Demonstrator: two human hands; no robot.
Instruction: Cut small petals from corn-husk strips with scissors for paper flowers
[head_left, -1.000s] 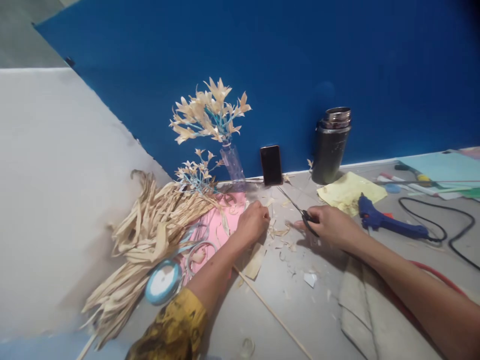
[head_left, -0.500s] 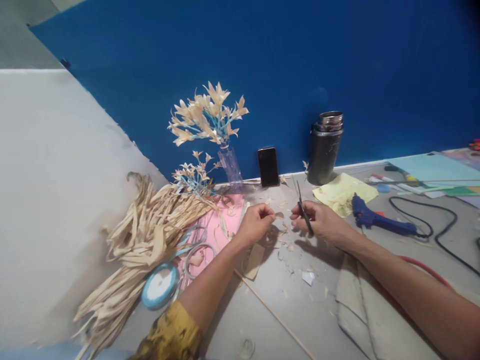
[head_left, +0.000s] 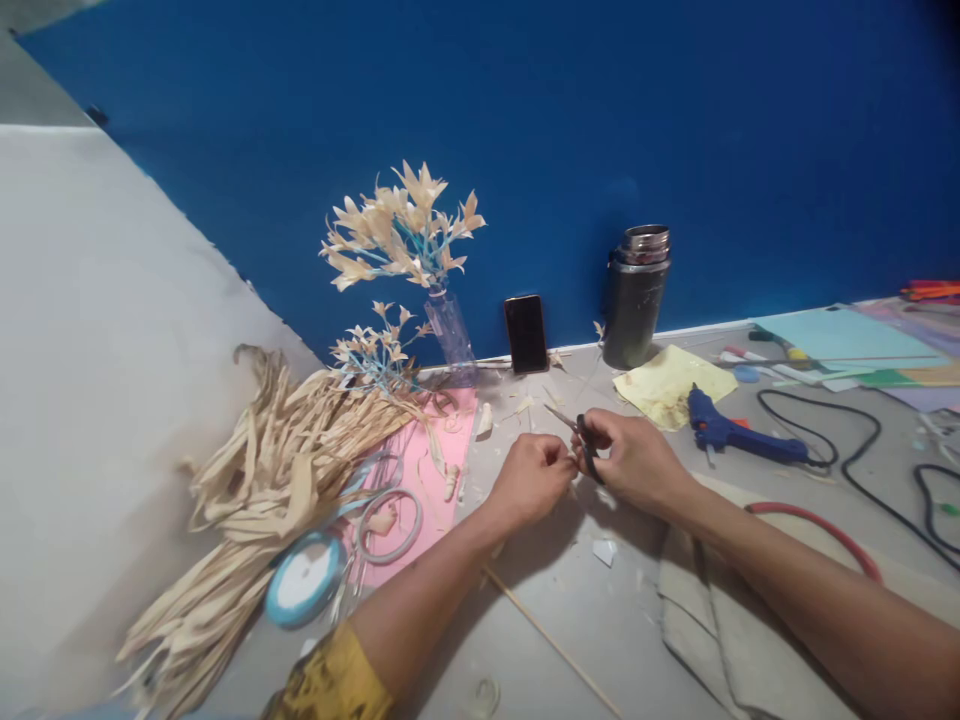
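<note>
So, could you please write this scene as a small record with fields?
left hand: fingers pinched near right hand; contents unclear
right hand: holds scissors
flowers: larger bunch in clear bottle, smaller bunch beside it
against blue wall: phone
right side: blue glue gun, yellow paper
left side: dried strips, blue-rimmed spool

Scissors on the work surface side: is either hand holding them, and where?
The right hand holds the scissors by their black handles. Whether the left hand pinches anything cannot be told.
</note>
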